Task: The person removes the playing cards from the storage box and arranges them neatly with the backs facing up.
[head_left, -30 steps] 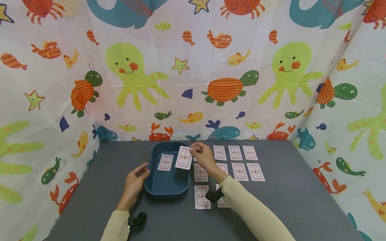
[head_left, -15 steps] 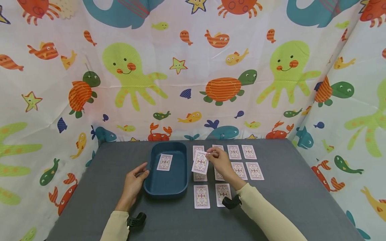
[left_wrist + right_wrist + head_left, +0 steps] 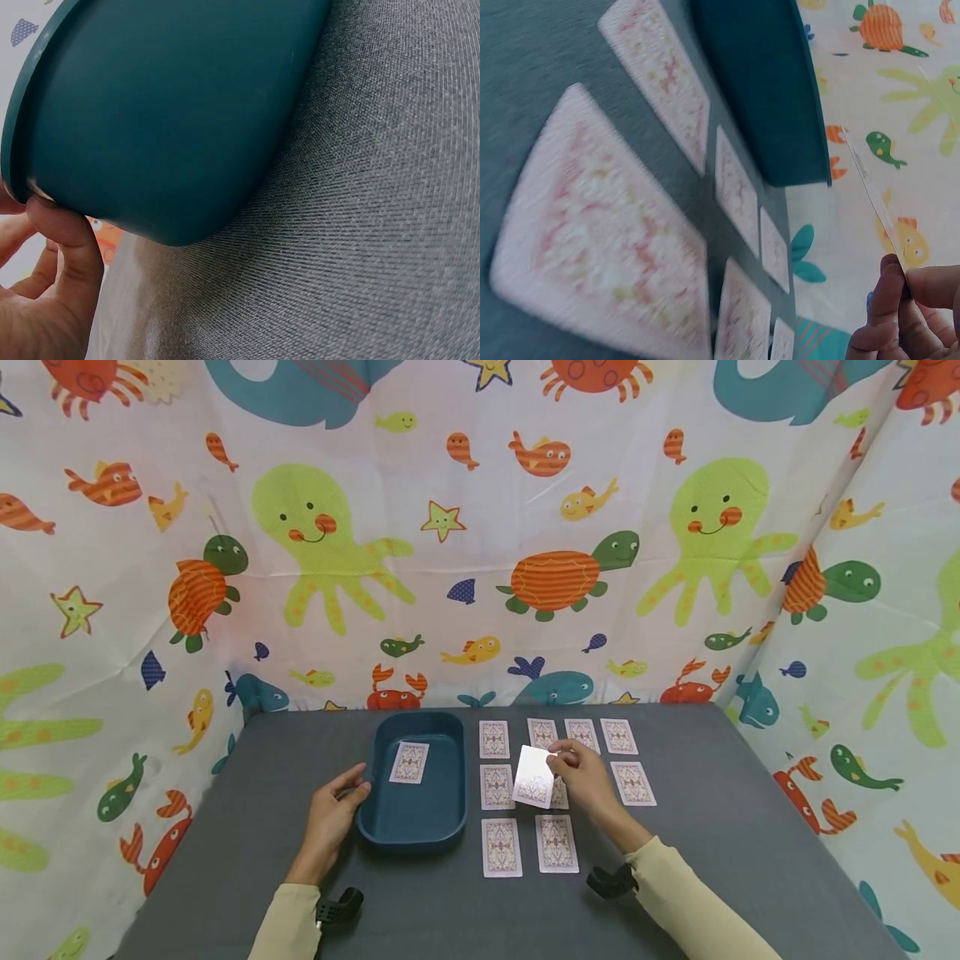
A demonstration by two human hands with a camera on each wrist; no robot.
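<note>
My right hand point(image 3: 591, 783) pinches a playing card point(image 3: 534, 777) by its right edge, between thumb and fingertips. This card is raised over the middle row of cards, back side up, with glare on its upper part. In the right wrist view the same card point(image 3: 871, 196) appears nearly edge-on. My left hand point(image 3: 330, 818) grips the left rim of a dark blue tray point(image 3: 412, 827); in the left wrist view the thumb point(image 3: 60, 221) presses just below the rim. One card point(image 3: 408, 762) lies patterned back up inside the tray.
Several cards lie back up in rows right of the tray: a back row with one card point(image 3: 494, 739) at its left end, a middle row partly hidden by my right hand, and two front cards point(image 3: 502, 847). A sea-animal curtain point(image 3: 480, 568) borders the grey table point(image 3: 720, 827).
My right hand has carried the pinched card rightward from over the tray to above the middle row. The left hand has stayed at the tray's rim, and the card inside has not moved.
</note>
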